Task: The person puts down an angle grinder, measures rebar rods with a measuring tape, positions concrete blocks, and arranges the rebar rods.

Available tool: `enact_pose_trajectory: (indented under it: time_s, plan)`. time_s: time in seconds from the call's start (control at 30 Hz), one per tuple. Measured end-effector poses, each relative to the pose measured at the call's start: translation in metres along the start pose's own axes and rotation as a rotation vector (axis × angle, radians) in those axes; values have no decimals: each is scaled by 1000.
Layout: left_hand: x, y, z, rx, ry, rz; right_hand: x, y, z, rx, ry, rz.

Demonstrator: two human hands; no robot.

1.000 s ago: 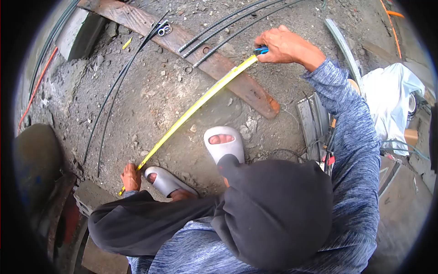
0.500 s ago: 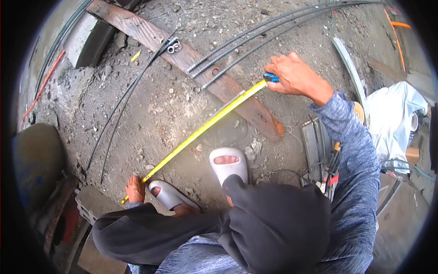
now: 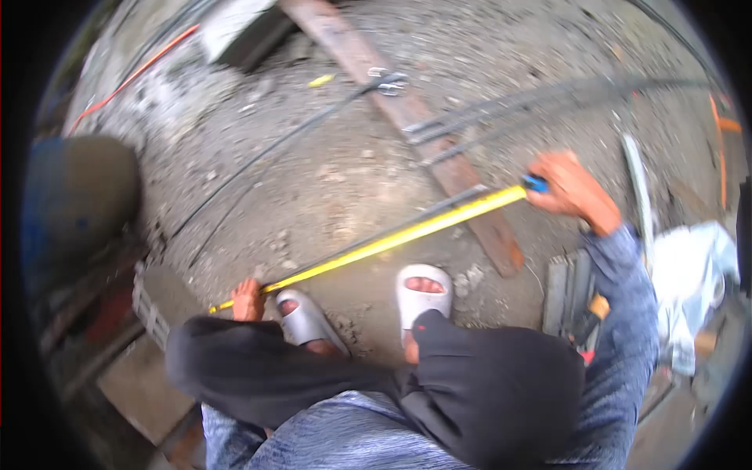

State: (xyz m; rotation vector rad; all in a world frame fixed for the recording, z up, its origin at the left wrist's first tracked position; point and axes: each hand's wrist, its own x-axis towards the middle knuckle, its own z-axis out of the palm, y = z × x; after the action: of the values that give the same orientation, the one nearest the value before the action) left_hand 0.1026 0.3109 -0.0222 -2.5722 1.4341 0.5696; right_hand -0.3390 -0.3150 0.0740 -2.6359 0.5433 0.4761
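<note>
A yellow tape blade stretches from lower left to upper right, alongside a thin grey rod. Its blue case is in my right hand, fingers wrapped round it. Near the blade's far left end, my left hand is closed on the blade, low by my left sandal. The tape passes over the lower part of a brown wooden plank. Rebar rods lie across the plank, and rings rest on it higher up. The picture is blurred.
A concrete block lies at the top left, near a red-orange rod. A rounded dark object stands at left, above a hollow block. At right are a metal strip, a white sheet and tools.
The view has turned and shifted, so the plank, rods and block appear displaced. The tape now looks less steep. Both hands keep their hold on it.
</note>
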Motion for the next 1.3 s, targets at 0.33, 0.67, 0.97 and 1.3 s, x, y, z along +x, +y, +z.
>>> enact_pose_trajectory:
  time_s: [0.33, 0.67, 0.97, 1.3]
  plan:
    - [-24, -47, -10, 115, 132, 47, -57, -42, -42, 553, -502, 281]
    - [16, 20, -130, -65, -8, 370, -99, -103, -19, 640, -274, 318]
    - [92, 111, -126, -364, -32, 682, -12, -212, 26, 517, 43, -53]
    - [49, 72, -179, -243, -402, 366, -9, -247, 17, 385, 60, -82]
